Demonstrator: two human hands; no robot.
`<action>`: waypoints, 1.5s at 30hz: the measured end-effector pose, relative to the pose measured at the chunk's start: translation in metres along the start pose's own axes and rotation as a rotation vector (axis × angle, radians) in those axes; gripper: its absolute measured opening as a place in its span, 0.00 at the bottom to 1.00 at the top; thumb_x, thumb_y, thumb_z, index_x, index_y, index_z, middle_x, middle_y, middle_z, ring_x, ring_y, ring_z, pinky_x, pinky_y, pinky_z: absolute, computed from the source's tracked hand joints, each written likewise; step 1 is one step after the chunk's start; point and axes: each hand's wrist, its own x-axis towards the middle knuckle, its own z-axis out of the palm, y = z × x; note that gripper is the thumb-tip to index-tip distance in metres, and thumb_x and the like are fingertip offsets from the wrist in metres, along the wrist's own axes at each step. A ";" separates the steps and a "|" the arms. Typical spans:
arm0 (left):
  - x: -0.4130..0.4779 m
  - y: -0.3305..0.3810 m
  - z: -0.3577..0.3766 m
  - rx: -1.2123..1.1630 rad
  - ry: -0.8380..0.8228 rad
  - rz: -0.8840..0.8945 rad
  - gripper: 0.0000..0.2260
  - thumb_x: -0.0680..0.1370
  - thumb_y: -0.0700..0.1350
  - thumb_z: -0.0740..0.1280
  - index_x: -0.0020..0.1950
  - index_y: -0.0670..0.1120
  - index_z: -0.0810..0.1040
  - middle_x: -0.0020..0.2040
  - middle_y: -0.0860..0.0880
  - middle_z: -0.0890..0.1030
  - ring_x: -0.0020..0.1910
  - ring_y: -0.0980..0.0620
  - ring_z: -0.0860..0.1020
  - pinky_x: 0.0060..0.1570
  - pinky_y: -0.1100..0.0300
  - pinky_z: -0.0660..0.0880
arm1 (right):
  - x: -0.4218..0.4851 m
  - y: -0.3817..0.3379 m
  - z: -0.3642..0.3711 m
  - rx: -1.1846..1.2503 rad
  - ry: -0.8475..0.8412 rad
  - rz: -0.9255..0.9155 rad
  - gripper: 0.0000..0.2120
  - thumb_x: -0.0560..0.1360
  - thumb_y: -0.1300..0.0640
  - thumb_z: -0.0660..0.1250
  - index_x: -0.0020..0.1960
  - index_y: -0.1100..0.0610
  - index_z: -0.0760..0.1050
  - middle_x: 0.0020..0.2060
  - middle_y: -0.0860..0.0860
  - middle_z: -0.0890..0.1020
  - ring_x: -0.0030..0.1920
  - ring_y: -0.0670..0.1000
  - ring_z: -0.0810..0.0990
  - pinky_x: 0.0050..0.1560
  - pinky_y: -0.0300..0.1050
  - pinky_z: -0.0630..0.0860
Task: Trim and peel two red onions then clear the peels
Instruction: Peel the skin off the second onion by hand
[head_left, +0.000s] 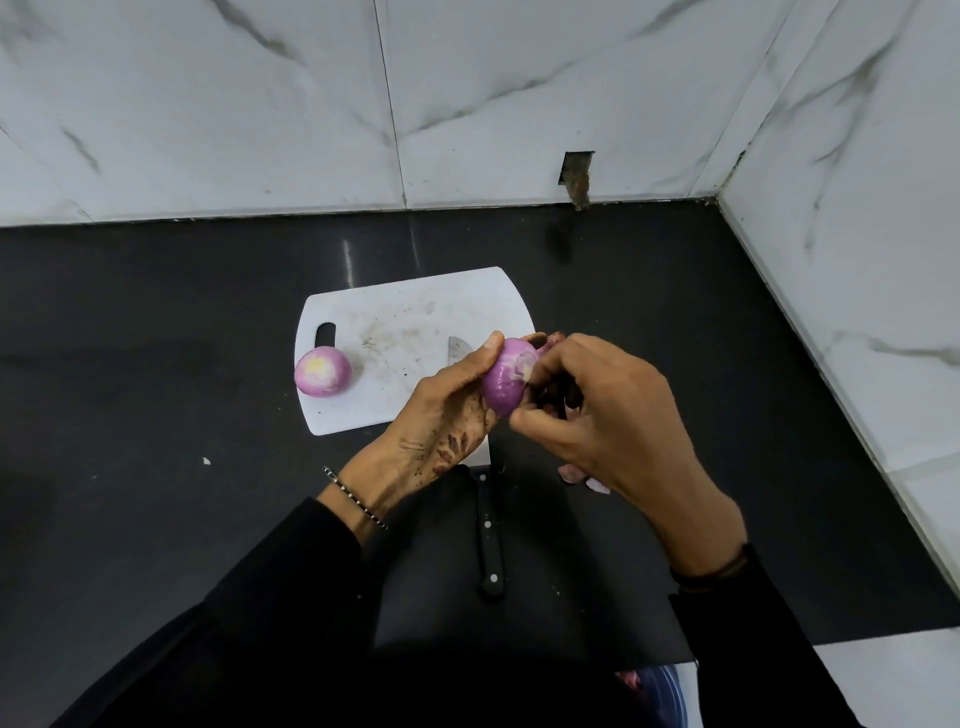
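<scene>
A peeled red onion (322, 372) rests on the left end of the white cutting board (395, 317), beside its handle slot. My left hand (441, 421) grips a second purple onion (506, 376) above the board's right edge. My right hand (613, 415) pinches at this onion's cut end, its thumb and fingertips against the skin. A knife lies under my hands: its blade tip (458, 349) shows on the board and its black riveted handle (490, 540) points toward me. Loose peel pieces (576, 475) lie on the counter under my right wrist.
The black counter (156, 364) meets white marble walls at the back and right, forming a corner at the far right. A blue bin or bowl (660, 696) with pink scraps shows at the bottom edge, past the counter's front. A small white fleck (207, 461) lies left.
</scene>
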 end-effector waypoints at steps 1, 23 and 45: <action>0.000 -0.001 0.000 0.003 0.014 0.001 0.22 0.80 0.49 0.63 0.68 0.36 0.75 0.63 0.39 0.80 0.62 0.46 0.80 0.66 0.54 0.75 | -0.002 0.000 0.005 -0.030 0.034 -0.002 0.17 0.70 0.41 0.65 0.43 0.56 0.78 0.37 0.48 0.79 0.36 0.47 0.75 0.34 0.40 0.74; 0.006 -0.002 0.020 -0.275 0.124 -0.073 0.27 0.74 0.56 0.64 0.59 0.34 0.75 0.48 0.37 0.85 0.45 0.43 0.86 0.45 0.55 0.83 | -0.024 0.007 0.006 0.397 0.295 0.425 0.05 0.82 0.57 0.66 0.53 0.57 0.80 0.38 0.43 0.81 0.37 0.41 0.81 0.34 0.28 0.74; 0.010 -0.002 0.015 -0.533 0.120 -0.213 0.36 0.77 0.56 0.71 0.75 0.33 0.65 0.74 0.35 0.69 0.73 0.41 0.71 0.72 0.50 0.68 | -0.006 -0.004 0.016 0.573 0.227 0.556 0.11 0.75 0.42 0.70 0.50 0.49 0.78 0.40 0.43 0.82 0.42 0.49 0.83 0.35 0.46 0.82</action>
